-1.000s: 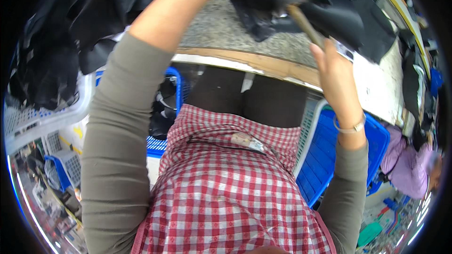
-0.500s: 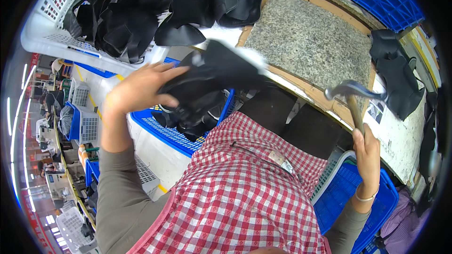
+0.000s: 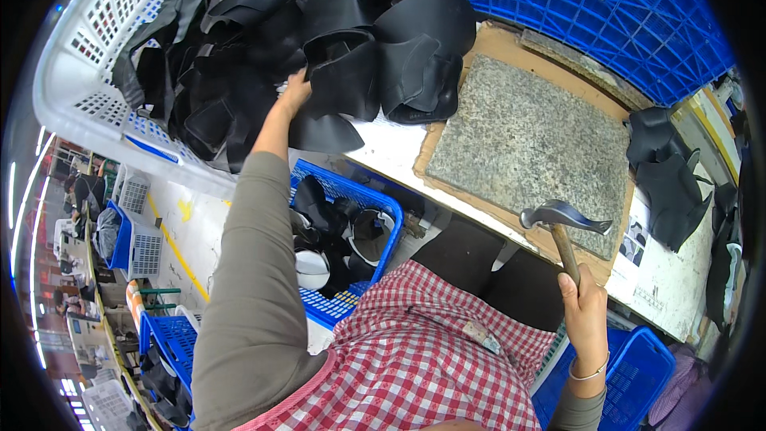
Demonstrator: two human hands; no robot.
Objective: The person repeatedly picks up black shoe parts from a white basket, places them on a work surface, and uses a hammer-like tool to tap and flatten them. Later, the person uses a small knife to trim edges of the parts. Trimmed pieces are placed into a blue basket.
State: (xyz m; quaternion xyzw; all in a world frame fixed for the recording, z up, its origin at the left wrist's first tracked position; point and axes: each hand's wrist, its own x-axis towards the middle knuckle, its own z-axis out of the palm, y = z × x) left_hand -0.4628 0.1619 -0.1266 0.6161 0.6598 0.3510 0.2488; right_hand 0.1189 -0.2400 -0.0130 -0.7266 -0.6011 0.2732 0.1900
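Observation:
My left hand (image 3: 295, 94) reaches out to a heap of black leather pieces. Its fingers close on the near left edge of a black leather shoe upper (image 3: 343, 84), which stands bent into a loop on the pile. In my right hand (image 3: 586, 311) is a hammer (image 3: 565, 259), gripped by its wooden handle with the curved metal head raised. The hammer hangs over the near right edge of a speckled stone slab (image 3: 531, 136), which lies on a brown board on the white bench. The fingertips of my left hand are partly hidden behind the leather.
A white perforated basket (image 3: 68, 84) stands at far left, heaped with black pieces. A blue basket (image 3: 391, 215) below the bench holds black and white pieces. Blue crate mesh (image 3: 590, 16) rises behind the slab. More black leather pieces (image 3: 670, 191) lie right of it.
My left hand has left the dark piece it had above the blue basket and moved up to the pile, taking another upper's edge. The hammer has come lower and left in the picture.

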